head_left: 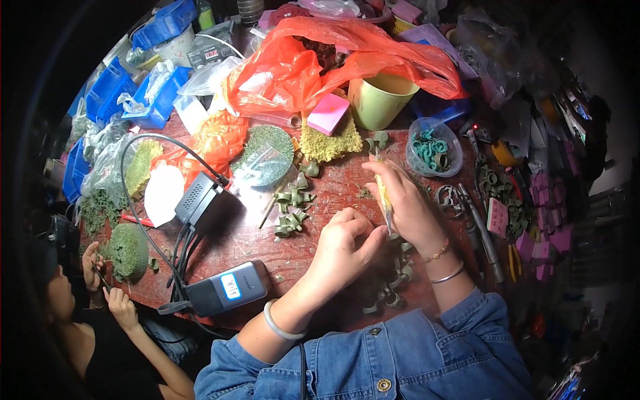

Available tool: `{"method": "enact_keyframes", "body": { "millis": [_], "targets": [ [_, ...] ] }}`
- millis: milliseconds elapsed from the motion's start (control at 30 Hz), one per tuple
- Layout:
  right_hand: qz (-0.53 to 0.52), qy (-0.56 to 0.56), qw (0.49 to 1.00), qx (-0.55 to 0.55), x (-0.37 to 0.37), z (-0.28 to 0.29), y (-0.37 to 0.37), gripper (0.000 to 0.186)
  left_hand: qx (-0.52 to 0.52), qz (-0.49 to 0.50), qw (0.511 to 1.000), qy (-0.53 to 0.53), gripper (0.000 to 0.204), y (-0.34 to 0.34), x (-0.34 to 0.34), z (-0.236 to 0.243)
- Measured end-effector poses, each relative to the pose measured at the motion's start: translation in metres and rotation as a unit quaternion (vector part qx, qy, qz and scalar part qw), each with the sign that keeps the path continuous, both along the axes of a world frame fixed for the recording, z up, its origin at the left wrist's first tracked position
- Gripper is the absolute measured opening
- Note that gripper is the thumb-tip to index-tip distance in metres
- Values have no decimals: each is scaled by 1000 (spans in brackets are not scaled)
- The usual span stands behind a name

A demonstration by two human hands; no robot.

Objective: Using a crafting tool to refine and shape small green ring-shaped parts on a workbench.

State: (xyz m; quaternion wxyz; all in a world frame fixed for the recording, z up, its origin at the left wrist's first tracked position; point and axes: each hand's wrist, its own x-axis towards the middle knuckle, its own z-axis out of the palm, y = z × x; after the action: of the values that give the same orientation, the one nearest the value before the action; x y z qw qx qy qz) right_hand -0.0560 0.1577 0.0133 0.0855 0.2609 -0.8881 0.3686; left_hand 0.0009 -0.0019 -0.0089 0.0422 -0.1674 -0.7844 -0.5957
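Observation:
My right hand [403, 207] grips a slim yellow tool or tube [383, 187] upright, with its narrow end pointing down by my left thumb. My left hand [343, 247] is closed just left of it, fingertips pinched at the tool's lower end; what they hold is too small to make out. Small olive-green curled pieces [292, 212] lie in a group beyond my left hand, and more [393, 297] lie below my hands. A clear round tub [453, 150] with teal bits stands beyond my right hand.
Electronic boxes and cables [200, 203], a power bank [227, 290], red plastic bags [280, 67], a pale green cup [380, 103], blue bins [163, 97] and hand tools [480, 233] crowd the red table [247, 247]. A co-worker's hands [120, 307] are at left.

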Motion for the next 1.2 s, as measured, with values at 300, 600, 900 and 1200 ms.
{"method": "enact_keyframes", "body": {
  "millis": [300, 600, 900, 1200],
  "targets": [
    [2, 87, 995, 42, -15, -5, 0, 35, -17, 8, 1000, -1, 17, 3, -3, -3],
    [-11, -68, 991, -116, 28, 30, 7, 32, 202, 52, 975, -82, 23, -2, -8, -12],
    [91, -263, 870, -406, 64, 27, 17, 47, 367, -43, 919, -138, 45, 3, -4, 12],
    [-33, -56, 956, -286, 65, 28, 31, 43, 438, -59, 859, -258, 32, -6, -8, 12]
  ]
}}
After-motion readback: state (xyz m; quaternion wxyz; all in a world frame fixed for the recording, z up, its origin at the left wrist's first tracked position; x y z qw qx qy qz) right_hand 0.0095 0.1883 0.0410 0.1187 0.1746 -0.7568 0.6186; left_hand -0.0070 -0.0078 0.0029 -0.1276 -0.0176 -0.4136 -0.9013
